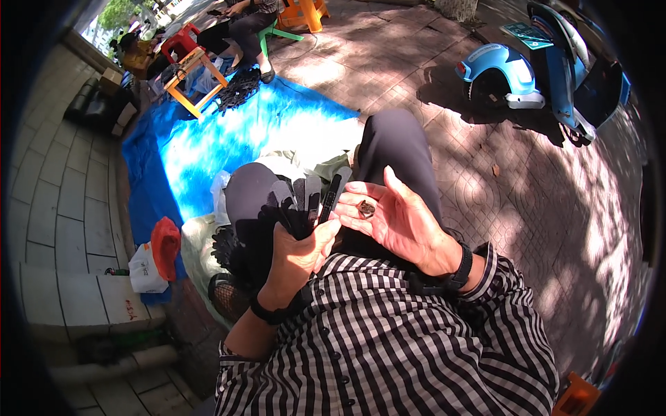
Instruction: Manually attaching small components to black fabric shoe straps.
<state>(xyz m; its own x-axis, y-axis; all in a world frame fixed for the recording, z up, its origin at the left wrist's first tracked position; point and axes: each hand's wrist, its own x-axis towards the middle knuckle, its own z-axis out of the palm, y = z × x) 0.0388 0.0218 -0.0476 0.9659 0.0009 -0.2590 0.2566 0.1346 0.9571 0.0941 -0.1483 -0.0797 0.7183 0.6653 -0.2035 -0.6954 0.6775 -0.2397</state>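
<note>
In front of my lap, my left hand (300, 258) is closed around a fanned bunch of black straps (298, 208). Their rounded upper ends are grey, and the rightmost strap is darker. Close to the right of the bunch, my right hand (399, 222) is held palm up with its fingers stretched out and the thumb raised. A small dark, brownish thing (366, 208) shows against its fingers; whether it is a ring or a loose piece I cannot tell. The right fingertips come up to the rightmost strap, and whether they touch it is unclear. More black strap pieces (225, 246) hang beside my left knee.
A blue tarp (187, 173) covers the ground ahead. On it stand a yellow-framed stool (198, 83) and a black heap (239, 90); people sit beyond. Red and white bags (165, 249) lie at left by a tiled wall (62, 208). A blue scooter (499, 69) stands right.
</note>
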